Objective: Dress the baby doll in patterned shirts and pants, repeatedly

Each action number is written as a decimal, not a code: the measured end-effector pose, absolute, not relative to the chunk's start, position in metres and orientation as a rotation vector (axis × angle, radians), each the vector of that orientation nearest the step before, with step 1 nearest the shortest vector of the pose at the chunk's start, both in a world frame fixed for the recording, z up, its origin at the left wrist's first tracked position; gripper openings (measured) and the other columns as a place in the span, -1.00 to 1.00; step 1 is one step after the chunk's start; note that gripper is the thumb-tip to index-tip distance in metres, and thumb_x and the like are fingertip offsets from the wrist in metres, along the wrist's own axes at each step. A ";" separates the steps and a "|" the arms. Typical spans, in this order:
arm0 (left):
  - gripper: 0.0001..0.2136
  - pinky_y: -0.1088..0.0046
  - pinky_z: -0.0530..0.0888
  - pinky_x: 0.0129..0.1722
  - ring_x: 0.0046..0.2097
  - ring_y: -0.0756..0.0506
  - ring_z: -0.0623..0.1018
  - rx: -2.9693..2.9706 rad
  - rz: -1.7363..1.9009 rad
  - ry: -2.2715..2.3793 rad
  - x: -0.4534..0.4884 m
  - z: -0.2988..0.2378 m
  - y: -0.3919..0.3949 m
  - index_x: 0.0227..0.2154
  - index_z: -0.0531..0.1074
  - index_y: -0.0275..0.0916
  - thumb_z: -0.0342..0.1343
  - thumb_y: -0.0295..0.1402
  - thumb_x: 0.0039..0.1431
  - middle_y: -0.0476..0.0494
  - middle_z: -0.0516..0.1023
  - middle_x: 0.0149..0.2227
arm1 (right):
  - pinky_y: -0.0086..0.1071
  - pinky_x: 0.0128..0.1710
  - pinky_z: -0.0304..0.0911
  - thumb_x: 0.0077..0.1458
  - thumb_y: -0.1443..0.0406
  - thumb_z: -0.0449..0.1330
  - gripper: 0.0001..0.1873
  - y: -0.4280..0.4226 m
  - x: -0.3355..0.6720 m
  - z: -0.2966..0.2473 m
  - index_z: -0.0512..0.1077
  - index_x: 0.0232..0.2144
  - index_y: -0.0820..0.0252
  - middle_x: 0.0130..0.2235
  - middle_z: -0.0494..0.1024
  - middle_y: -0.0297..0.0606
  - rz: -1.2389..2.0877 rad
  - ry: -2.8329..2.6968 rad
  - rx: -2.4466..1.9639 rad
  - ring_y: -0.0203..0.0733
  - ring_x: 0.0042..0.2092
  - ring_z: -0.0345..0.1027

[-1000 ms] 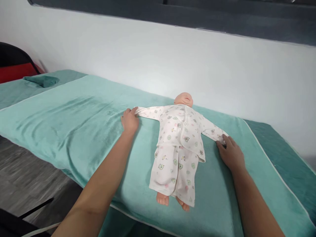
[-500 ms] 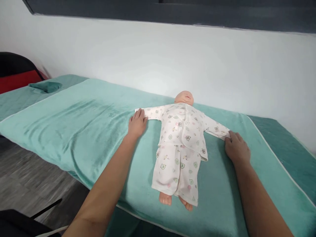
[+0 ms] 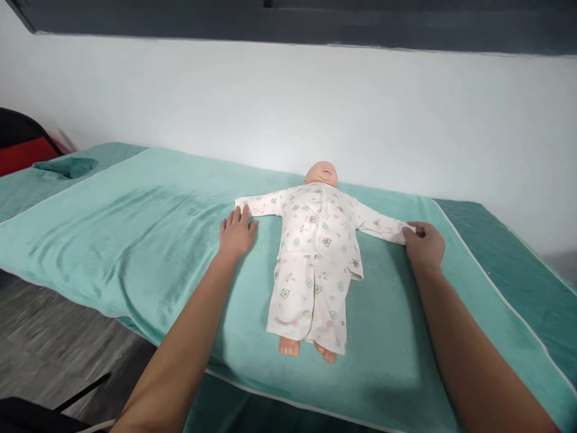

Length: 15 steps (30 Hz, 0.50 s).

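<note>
A baby doll [image 3: 321, 173] lies on its back, arms spread to both sides. It wears a white patterned shirt [image 3: 301, 219] and matching trousers [image 3: 291, 300], with its feet showing below the hems. My left hand [image 3: 237, 234] rests flat with fingers apart, fingertips at the cuff of the left-hand sleeve [image 3: 264, 204]. On the other side, my right hand [image 3: 425, 248] pinches the end of the right-hand sleeve [image 3: 381, 227] between thumb and fingers. The doll's own hands are not visible.
A light green velvety blanket [image 3: 157, 222] covers the bed, wrinkled on the left. Darker green bedding [image 3: 491, 240] shows at the right end. A crumpled green cloth [image 3: 67, 166] and a black-and-red chair [image 3: 24, 153] are at far left. The white wall [image 3: 225, 102] stands behind.
My left hand has drawn slightly back towards me from the sleeve cuff, its fingers more spread. My right hand has turned and now pinches its cuff. The view has shifted slightly right.
</note>
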<state>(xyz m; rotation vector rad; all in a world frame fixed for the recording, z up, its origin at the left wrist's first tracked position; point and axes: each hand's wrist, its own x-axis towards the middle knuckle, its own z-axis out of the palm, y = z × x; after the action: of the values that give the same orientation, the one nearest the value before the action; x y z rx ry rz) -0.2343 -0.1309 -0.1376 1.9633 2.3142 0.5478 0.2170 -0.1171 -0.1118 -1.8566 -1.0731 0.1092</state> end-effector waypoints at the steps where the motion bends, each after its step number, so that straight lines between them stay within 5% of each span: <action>1: -0.37 -0.04 0.13 0.40 0.46 -0.35 0.14 1.961 0.556 2.311 -0.235 -0.138 -0.134 0.45 0.01 -0.25 -0.23 -0.10 0.41 -0.32 0.06 0.48 | -0.30 -0.25 0.18 0.05 0.34 0.30 -0.73 -0.113 0.220 -0.112 0.57 -0.17 0.35 -0.37 0.45 -0.27 0.111 -1.032 -1.804 -0.26 -0.37 0.23; 11: -0.44 -0.04 0.11 0.41 0.47 -0.30 0.13 1.945 0.567 2.279 -0.230 -0.139 -0.177 0.38 0.19 -0.21 -0.22 -0.12 0.42 -0.27 0.12 0.46 | -0.21 -0.11 0.21 -0.06 0.47 0.21 -0.81 -0.105 0.229 -0.117 0.40 -0.34 0.17 -0.29 0.43 -0.25 0.078 -1.004 -1.793 -0.21 -0.29 0.28; 15: -0.52 -0.06 0.02 0.44 0.46 -0.27 0.15 1.911 0.774 2.143 -0.219 -0.137 -0.222 0.27 0.36 -0.15 -0.20 -0.13 0.43 -0.21 0.24 0.42 | -0.11 -0.02 0.24 -0.08 0.46 0.20 -0.76 -0.116 0.219 -0.118 0.39 -0.29 0.20 -0.17 0.45 -0.09 0.070 -1.093 -1.818 -0.13 -0.21 0.33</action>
<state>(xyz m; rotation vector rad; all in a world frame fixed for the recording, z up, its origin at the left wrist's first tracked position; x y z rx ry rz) -0.2193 -0.2220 -0.1372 1.9112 2.1435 0.7741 0.2194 -0.1164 -0.1184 -1.8184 -1.0929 0.0703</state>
